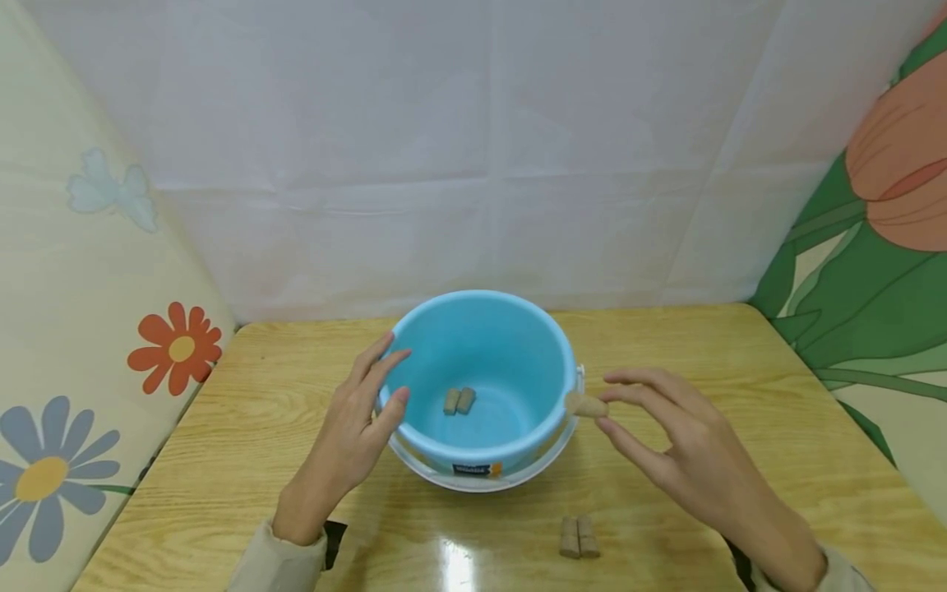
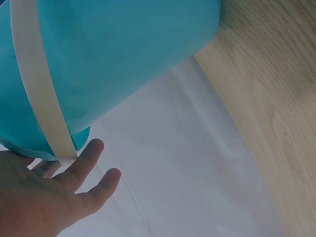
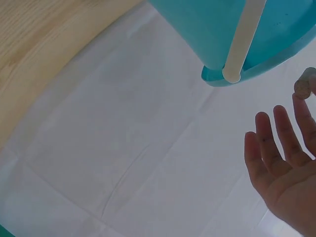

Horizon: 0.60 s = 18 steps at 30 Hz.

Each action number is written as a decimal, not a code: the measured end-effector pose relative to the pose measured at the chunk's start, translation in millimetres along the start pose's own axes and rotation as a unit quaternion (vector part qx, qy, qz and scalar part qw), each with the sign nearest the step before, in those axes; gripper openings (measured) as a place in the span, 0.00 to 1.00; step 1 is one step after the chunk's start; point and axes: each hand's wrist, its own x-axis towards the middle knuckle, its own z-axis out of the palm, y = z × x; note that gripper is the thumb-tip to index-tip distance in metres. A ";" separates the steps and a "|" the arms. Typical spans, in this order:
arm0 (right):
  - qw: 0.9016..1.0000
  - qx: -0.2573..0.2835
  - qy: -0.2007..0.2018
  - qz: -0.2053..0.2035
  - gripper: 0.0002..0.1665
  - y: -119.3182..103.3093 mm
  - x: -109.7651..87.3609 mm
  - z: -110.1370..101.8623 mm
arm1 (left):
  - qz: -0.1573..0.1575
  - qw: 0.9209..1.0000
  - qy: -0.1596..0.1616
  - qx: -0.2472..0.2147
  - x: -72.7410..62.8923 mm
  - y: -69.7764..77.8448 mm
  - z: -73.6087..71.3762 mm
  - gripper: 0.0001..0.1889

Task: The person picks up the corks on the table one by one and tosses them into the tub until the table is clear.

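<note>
A light blue bucket [image 1: 481, 448] stands upright on the table, its pale handle [image 1: 477, 485] hanging down at the front. Two corks [image 1: 465, 400] lie side by side on the bucket's bottom. My left hand [image 1: 351, 427] rests at the bucket's left rim with loosely spread fingers; thumb and one fingertip reach over the edge. Between thumb and fingertips, my right hand [image 1: 684, 444] pinches another cork [image 1: 588, 405] beside the right rim. In the right wrist view this cork [image 3: 303, 86] shows at the frame's edge, the other fingers spread. Two more corks [image 1: 579, 537] lie together on the table, front right of the bucket.
The wooden table [image 1: 222, 460] runs back to a white cloth backdrop [image 1: 473, 164]. Flower-printed panels stand at both sides, the left panel [image 1: 89, 329] pale and the right panel [image 1: 880, 312] with large tulips.
</note>
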 end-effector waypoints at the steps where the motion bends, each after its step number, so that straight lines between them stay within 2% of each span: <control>1: 1.000 0.001 -0.001 -0.001 0.30 0.0 1.3 0.8 | -0.001 1.000 0.000 0.002 -0.2 0.2 0.0 0.23; 6: 1.000 0.013 -0.002 -0.008 0.31 0.4 6.8 5.0 | -0.001 1.000 -0.001 0.002 0.0 0.3 0.2 0.23; 18: 0.999 0.037 -0.007 -0.025 0.23 -1.0 13.5 19.5 | -0.003 1.000 -0.002 -0.005 -0.2 0.5 0.3 0.23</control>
